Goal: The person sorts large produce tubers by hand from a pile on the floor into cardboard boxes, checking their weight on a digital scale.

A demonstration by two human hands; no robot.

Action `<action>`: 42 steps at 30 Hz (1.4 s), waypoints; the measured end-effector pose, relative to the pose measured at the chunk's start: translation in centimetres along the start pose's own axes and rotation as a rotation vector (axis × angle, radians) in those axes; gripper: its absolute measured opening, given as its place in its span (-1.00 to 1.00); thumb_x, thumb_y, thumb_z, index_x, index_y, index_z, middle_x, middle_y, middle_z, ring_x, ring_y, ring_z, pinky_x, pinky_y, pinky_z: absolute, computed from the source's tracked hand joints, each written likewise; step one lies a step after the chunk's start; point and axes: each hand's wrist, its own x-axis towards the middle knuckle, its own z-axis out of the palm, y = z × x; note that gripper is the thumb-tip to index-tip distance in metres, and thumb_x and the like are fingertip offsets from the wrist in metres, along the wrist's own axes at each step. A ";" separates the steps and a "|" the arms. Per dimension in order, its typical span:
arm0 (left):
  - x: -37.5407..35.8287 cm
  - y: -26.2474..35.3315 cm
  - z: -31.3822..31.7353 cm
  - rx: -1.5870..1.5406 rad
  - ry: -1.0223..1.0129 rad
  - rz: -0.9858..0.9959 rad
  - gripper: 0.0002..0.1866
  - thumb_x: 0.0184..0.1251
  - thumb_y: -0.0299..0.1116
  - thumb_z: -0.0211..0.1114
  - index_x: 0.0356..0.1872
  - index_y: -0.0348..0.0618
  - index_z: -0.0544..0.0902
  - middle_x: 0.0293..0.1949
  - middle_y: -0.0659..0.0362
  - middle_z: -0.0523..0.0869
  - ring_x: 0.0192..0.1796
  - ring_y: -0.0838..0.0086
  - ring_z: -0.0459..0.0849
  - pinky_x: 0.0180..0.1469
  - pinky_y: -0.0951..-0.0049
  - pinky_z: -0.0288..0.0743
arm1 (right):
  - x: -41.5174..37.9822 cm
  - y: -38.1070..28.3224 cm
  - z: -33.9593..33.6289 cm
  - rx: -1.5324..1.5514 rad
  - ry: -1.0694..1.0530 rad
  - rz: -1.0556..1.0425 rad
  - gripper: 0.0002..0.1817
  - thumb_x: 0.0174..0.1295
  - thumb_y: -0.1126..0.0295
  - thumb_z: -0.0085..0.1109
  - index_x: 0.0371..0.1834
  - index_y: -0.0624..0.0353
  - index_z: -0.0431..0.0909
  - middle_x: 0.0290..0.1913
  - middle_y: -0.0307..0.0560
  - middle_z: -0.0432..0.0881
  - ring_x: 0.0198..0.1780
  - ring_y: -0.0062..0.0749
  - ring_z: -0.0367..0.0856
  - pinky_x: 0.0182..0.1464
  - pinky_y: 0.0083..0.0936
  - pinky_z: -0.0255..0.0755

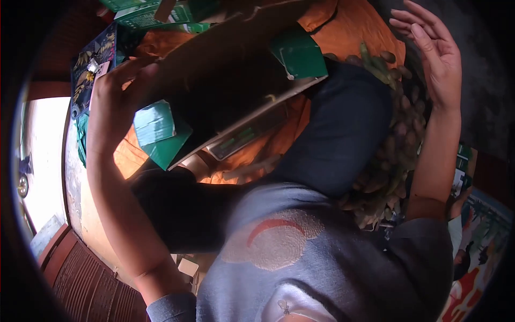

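Observation:
An open cardboard box [214, 80] with a dark inside lies tilted across my lap. Green flaps stick out at two of its corners, one green flap [300, 51] at the upper right and another green flap [163, 137] at the lower left. My left hand [120, 91] is at the box's left end, its fingers curled over the edge in shadow. Raised at the upper right, my right hand [432, 53] holds nothing, and its fingers are apart. Partly under the box's near edge shows a flat device with a display [236, 142], resembling a scale.
Brownish, roundish produce [407, 118] is heaped beside my right leg, with longer green pieces [375, 64] on top. An orange cloth [354, 27] spreads beneath. Green printed cartons [150, 16] stand at the top left, near a dark patterned bag [94, 70]. Slatted brown furniture [86, 273] is at lower left.

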 end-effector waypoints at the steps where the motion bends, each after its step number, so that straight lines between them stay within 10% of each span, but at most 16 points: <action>1: 0.0 0.4 -0.1 -0.004 -0.019 -0.059 -0.74 0.33 -0.26 0.16 -0.13 -0.22 0.65 -0.27 0.02 0.71 -0.22 0.36 0.70 -0.16 0.47 0.48 | -2.2 4.1 -2.9 0.014 0.091 0.108 -0.62 0.31 0.42 -0.02 0.16 0.32 0.36 0.00 0.04 0.57 0.00 -0.40 0.56 0.15 -0.50 0.35; 6: 0.4 -3.0 -0.7 -0.057 -0.051 -0.208 -0.54 0.43 -0.01 -0.07 0.07 -0.11 0.57 0.01 0.08 0.64 0.13 0.37 0.55 0.22 0.37 0.31 | -13.7 13.6 -6.8 0.011 0.050 0.564 -0.68 0.27 0.47 0.04 0.09 0.24 0.45 -0.10 -0.08 0.61 -0.08 -0.51 0.57 0.02 -0.61 0.40; 12: 0.2 -5.6 -2.2 -0.048 -0.039 -0.082 -0.59 0.46 -0.15 -0.10 0.15 -0.15 0.50 0.12 0.11 0.56 0.25 0.35 0.42 0.34 0.30 0.18 | -30.3 26.2 -8.3 -0.045 0.002 1.075 -0.57 0.17 0.42 0.17 0.13 0.24 0.41 -0.11 -0.09 0.60 -0.08 -0.44 0.56 0.00 -0.55 0.40; 20: 0.1 -8.0 -2.5 -0.204 0.017 -0.099 -0.62 0.45 -0.23 -0.04 0.18 -0.14 0.46 0.14 0.12 0.54 0.26 0.38 0.41 0.35 0.25 0.18 | -42.9 21.7 -4.2 -0.974 -1.120 1.224 -0.19 -0.09 0.25 0.40 0.30 -0.06 0.22 0.29 -0.10 0.23 0.33 -0.22 0.16 0.35 -0.23 0.07; 26: 0.8 -8.3 -2.9 -0.126 0.034 -0.037 -0.62 0.45 -0.27 -0.05 0.17 -0.21 0.45 0.14 0.08 0.54 0.24 0.34 0.43 0.33 0.26 0.21 | -52.5 25.7 -5.0 -1.349 -0.896 0.558 -0.42 -0.05 0.32 0.25 0.13 -0.03 0.37 0.11 -0.11 0.43 0.24 -0.21 0.31 0.37 -0.18 -0.05; 32: 0.8 -7.3 -1.9 -0.339 0.081 0.061 -0.68 0.43 -0.36 0.00 0.09 -0.28 0.52 0.08 0.02 0.57 0.19 0.33 0.48 0.30 0.31 0.26 | -50.2 26.2 -7.2 -1.191 -0.910 0.716 -0.54 0.03 0.26 0.25 0.03 0.04 0.42 0.07 -0.06 0.50 0.26 -0.21 0.31 0.36 -0.23 0.02; 38: 1.3 -4.3 -1.0 -0.239 0.055 -0.092 -0.69 0.42 -0.32 0.04 0.03 -0.30 0.55 0.00 0.05 0.63 0.11 0.40 0.55 0.23 0.40 0.33 | -39.6 25.5 -7.3 -1.047 -0.049 1.123 -0.27 -0.12 -0.05 0.33 0.09 0.12 0.37 -0.21 0.21 0.61 -0.12 0.14 0.56 -0.05 -0.10 0.42; 42: 1.2 0.0 -1.0 -0.180 -0.055 -0.144 -0.69 0.39 -0.30 0.08 0.02 -0.28 0.57 -0.02 0.04 0.64 0.07 0.40 0.57 0.18 0.43 0.35 | -27.2 21.4 -8.6 -0.859 0.377 0.595 -0.40 0.00 0.07 0.35 -0.02 0.29 0.43 -0.25 0.12 0.64 -0.18 -0.15 0.63 -0.11 -0.34 0.45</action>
